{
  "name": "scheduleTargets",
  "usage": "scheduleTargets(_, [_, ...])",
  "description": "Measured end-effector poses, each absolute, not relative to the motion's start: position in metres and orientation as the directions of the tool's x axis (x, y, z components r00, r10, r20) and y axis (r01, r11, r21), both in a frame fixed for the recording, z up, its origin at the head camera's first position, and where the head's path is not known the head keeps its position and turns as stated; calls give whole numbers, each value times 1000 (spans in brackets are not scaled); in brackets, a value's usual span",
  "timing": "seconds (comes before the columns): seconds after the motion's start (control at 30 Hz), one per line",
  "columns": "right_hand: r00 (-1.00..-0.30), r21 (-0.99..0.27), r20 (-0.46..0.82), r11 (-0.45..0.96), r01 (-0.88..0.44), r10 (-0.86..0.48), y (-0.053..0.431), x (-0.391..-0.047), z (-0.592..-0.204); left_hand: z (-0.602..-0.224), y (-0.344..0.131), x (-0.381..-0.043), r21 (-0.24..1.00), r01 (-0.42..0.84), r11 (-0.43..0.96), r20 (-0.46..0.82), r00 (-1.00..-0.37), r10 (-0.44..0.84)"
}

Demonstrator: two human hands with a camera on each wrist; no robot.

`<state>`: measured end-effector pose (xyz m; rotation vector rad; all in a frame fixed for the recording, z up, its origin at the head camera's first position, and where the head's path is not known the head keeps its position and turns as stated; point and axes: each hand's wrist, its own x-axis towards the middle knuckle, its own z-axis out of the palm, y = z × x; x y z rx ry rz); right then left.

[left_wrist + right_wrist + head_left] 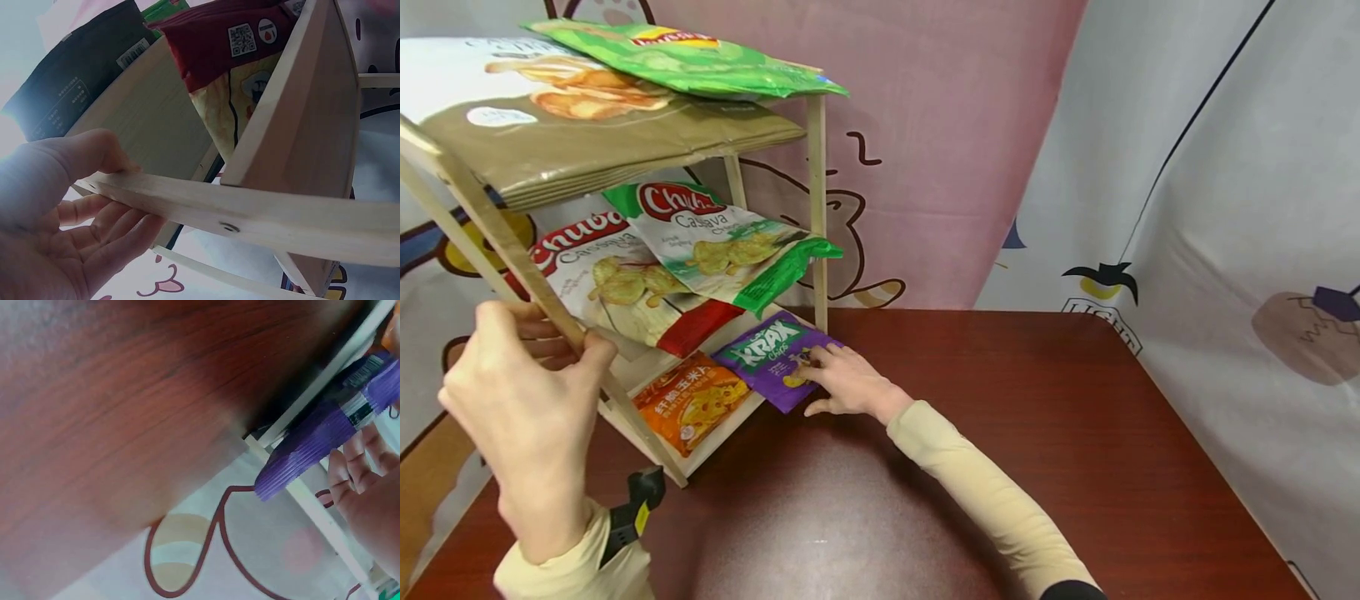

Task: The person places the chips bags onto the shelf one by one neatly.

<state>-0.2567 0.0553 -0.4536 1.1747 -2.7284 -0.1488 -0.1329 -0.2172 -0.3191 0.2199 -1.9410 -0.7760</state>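
My left hand (pixel 523 408) grips the front post (pixel 505 225) of a light wooden shelf, with thumb and fingers round it. In the left wrist view the same post (pixel 187 203) lies between the thumb and the fingers. On the bottom shelf, a purple Krax chips bag (pixel 767 354) lies with its right end over the edge. My right hand (pixel 850 383) touches this bag's right side with fingers extended and thumb apart. An orange snack bag (pixel 692 400) lies left of the purple one. The right wrist view shows the purple bag (pixel 312 440) beside the fingers.
Two Chuba cassava chips bags (pixel 625 283) lean on the middle shelf. Up top, a green chips bag (pixel 700 62) lies over a large white-and-gold bag (pixel 625 133). The shelf stands on a dark red-brown table (pixel 1037 433), with printed cloth (pixel 940 167) behind.
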Motion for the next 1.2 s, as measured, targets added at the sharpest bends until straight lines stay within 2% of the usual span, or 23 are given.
scheduleTargets(0.13, [-678, 247, 165, 695, -675, -717, 47, -259, -459, -318, -217, -133, 607, 176, 775, 733, -501, -460])
scheduleTargets(0.33, [-718, 266, 205, 744, -613, -665, 34, -268, -468, -318, -217, -133, 604, 175, 777, 735, -499, -459])
scheduleTargets(0.53, [-719, 309, 255, 760, -573, -646, 21, -276, -470, -318, -218, -133, 604, 174, 778, 734, -503, -457])
scheduleTargets(0.93, [-760, 345, 198, 770, -537, -619, 1, -281, -469, -318, -217, -132, 604, 168, 779, 736, -493, -464])
scheduleTargets(1.2, [-814, 288, 144, 811, -509, -562, -9, -285, -473, -318, -217, -132, 606, 173, 776, 736, -492, -465])
